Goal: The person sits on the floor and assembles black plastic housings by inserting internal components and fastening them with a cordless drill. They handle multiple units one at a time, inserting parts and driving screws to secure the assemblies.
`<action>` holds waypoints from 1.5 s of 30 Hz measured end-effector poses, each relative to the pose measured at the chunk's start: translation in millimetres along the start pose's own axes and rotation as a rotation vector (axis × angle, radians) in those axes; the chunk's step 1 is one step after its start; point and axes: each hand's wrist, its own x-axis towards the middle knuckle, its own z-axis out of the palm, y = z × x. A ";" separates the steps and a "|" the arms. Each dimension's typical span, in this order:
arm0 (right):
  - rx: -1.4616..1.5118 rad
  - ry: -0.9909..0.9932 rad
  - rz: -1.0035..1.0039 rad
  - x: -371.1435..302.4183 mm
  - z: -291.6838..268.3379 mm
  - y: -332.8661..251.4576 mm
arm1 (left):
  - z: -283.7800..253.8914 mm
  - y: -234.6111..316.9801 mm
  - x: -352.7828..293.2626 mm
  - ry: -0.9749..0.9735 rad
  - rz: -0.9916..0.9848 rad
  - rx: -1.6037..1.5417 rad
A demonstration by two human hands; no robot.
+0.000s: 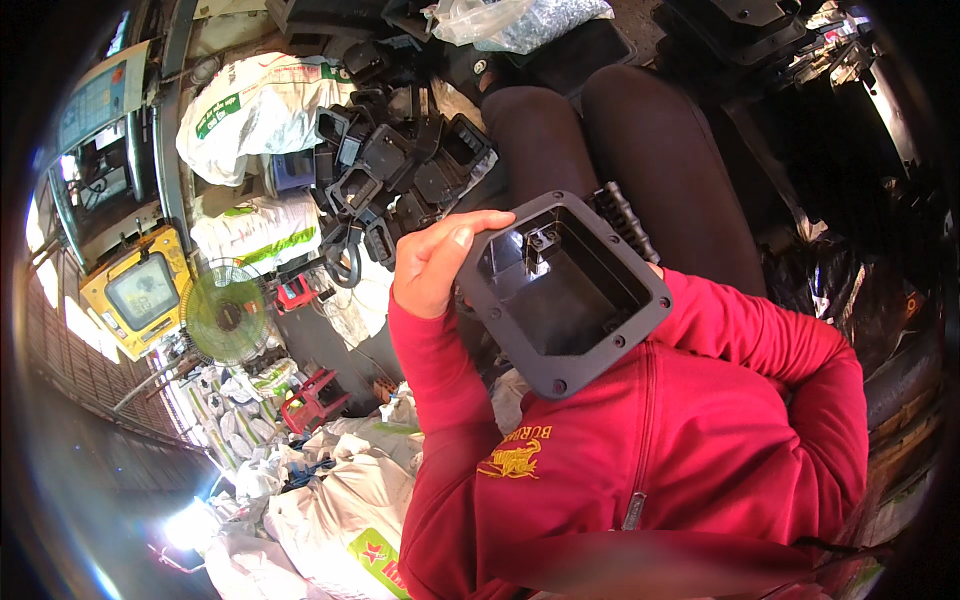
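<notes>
My left hand grips the left rim of a black plastic housing, a rectangular tray-like part with a flanged edge and screw holes, held up in front of my chest. My right hand is hidden behind the housing's right side; only the red sleeve leading to it shows, so its grip cannot be seen. A ribbed black piece sticks out at the housing's upper right corner.
A heap of similar black plastic parts lies beyond my left hand. White sacks stand at the upper left, more sacks at the lower left. A green fan, a yellow machine and a clear bag are around.
</notes>
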 end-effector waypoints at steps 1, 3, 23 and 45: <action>0.004 0.005 -0.002 -0.5 -1.2 0.0 | 0.6 3.2 -3.0 0.001 0.029 0.020; 0.014 0.016 -0.002 -0.9 -4.3 0.5 | 1.6 9.8 -8.2 0.011 0.090 0.083; -0.320 0.213 -0.070 -28.5 34.9 -7.1 | -5.3 7.6 -20.6 0.110 0.122 0.022; -0.612 0.085 0.220 -32.7 32.9 -20.5 | 5.8 31.1 -38.9 0.072 0.281 0.039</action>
